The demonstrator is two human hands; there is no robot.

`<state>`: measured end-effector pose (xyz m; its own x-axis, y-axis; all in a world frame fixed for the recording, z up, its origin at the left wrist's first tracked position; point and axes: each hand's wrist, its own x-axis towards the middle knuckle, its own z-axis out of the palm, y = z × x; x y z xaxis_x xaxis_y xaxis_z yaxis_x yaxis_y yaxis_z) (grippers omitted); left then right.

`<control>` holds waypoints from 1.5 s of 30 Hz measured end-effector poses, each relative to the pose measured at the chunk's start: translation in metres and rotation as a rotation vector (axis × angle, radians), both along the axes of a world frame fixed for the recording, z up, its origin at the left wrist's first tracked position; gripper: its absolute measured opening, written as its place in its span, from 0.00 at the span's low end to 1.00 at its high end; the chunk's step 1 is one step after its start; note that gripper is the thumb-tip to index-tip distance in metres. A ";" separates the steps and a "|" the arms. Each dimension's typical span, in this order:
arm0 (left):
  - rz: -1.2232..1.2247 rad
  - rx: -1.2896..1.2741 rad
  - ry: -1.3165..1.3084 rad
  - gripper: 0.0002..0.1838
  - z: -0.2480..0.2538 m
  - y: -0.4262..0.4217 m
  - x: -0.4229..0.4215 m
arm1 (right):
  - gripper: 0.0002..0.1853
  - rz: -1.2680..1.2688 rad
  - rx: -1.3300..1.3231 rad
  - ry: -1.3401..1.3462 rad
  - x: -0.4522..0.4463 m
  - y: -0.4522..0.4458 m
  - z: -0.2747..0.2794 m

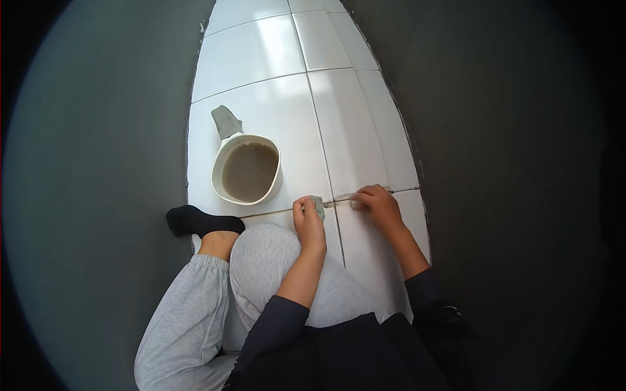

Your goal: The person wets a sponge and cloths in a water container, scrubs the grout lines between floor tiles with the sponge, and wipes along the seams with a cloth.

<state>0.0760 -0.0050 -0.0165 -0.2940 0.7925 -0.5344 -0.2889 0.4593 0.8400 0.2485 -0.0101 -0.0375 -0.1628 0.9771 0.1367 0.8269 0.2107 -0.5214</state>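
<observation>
My left hand (308,218) is closed round a small grey-green lump of cloth or sponge (318,207), just above the joint between the white tiles. To its right, my right hand (378,204) has its fingers bent down at the same joint, closed on a small pale piece (357,203) that I cannot make out. A damp, greyish smear runs along the joint between both hands. Left of my hands stands a white container (279,176) with murky brown liquid inside. A grey cloth (226,122) hangs over its handle.
White floor tiles (254,55) stretch forward as a narrow strip between dark grey walls (104,130) on both sides. My bent leg in grey trousers (189,313) and a black sock (202,221) lies at the lower left, close to the container.
</observation>
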 end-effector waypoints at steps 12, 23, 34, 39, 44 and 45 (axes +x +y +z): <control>0.010 0.018 0.055 0.11 -0.008 0.000 0.006 | 0.16 -0.509 -0.238 1.003 0.042 -0.010 0.011; 0.067 0.077 0.023 0.12 -0.002 0.000 0.007 | 0.20 -0.312 -0.474 0.719 -0.025 0.024 0.008; 0.079 0.074 0.012 0.12 -0.002 0.002 0.007 | 0.20 -0.340 -0.336 0.380 -0.051 0.067 0.000; 0.092 0.087 0.018 0.12 0.001 0.002 0.007 | 0.20 -0.331 -0.432 0.401 -0.050 0.033 0.005; 0.058 0.054 -0.003 0.12 0.006 -0.001 0.008 | 0.19 -0.373 -0.372 0.400 -0.054 0.052 0.006; 0.055 0.054 0.000 0.12 0.006 -0.002 0.006 | 0.19 -0.375 -0.372 0.404 -0.054 0.059 0.004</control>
<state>0.0825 -0.0074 -0.0102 -0.3373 0.8027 -0.4918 -0.3127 0.3972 0.8628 0.1941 0.0490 -0.0332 0.1906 0.9515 -0.2416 0.5338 -0.3070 -0.7879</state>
